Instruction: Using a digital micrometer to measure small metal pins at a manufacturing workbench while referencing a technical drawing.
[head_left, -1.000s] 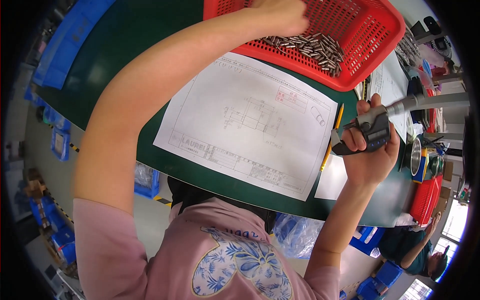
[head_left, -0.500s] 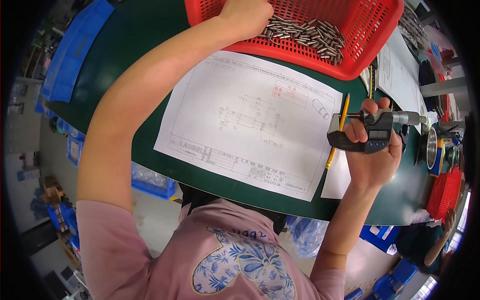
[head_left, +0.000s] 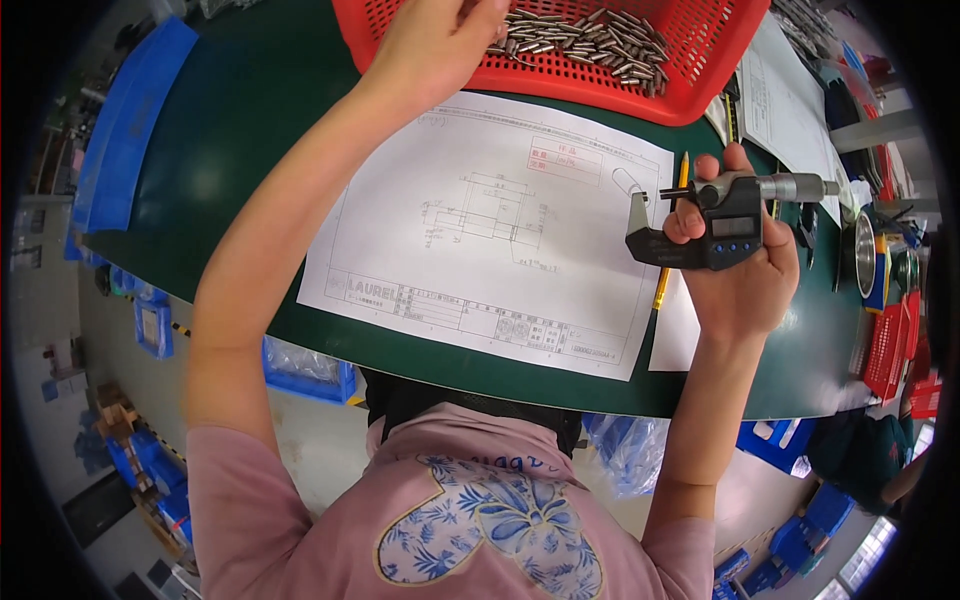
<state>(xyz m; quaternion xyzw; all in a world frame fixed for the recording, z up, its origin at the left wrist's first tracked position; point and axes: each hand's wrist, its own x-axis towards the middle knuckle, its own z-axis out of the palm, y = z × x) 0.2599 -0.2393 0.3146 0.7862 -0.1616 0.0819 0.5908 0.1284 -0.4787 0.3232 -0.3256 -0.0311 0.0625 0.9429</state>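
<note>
My right hand [head_left: 738, 268] grips a black digital micrometer [head_left: 718, 215] above the right edge of a white technical drawing sheet [head_left: 490, 225] on the green table [head_left: 240, 130]. The micrometer's jaw is empty and its silver thimble points right. My left hand [head_left: 440, 35] reaches into a red plastic basket [head_left: 700, 70] at the table's far side, fingers down among several small metal pins [head_left: 590, 35]. Whether it holds a pin is hidden.
A yellow pencil [head_left: 672, 230] lies beside the drawing under the micrometer. More paper sheets [head_left: 790, 100] lie at the right. Blue bins [head_left: 120, 130] stand along the left; red bins [head_left: 890, 340] and round metal parts [head_left: 865, 255] sit at the far right.
My left hand has come down from the basket's rim into the pins. My right hand has shifted the micrometer slightly toward the drawing, display now facing up.
</note>
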